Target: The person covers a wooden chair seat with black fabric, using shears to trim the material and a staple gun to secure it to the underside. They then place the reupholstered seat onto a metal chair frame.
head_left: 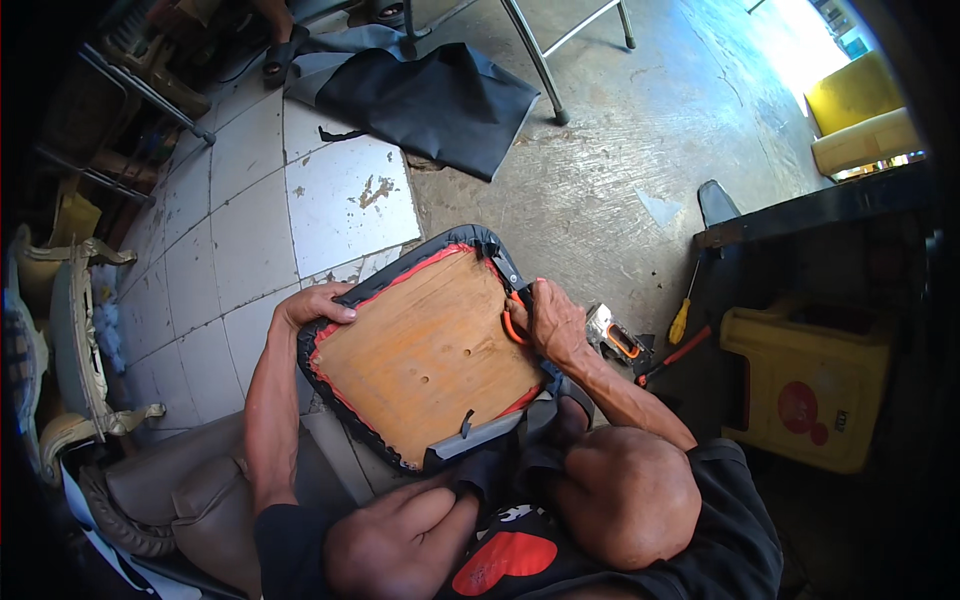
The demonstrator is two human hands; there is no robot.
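A chair seat pad (430,350) rests tilted against my legs, its bare wooden underside facing up. Black covering wraps round its rim, with a red fabric edge showing inside it. My left hand (318,303) grips the pad's left edge, thumb on top of the wood. In my right hand (556,322) is a pair of scissors (515,318) with orange-and-black handles. Their blades lie at the pad's upper right corner, against the black covering. A short loose black strip (467,423) sticks up near the lower edge.
Right of me on the floor lie a staple gun (612,335), a yellow-handled screwdriver (679,322) and a red-handled tool (675,355). A yellow plastic stool (805,390) stands beyond. Black sheet material (440,105) is spread ahead, near metal legs (540,65). A carved chair frame (85,340) is at left.
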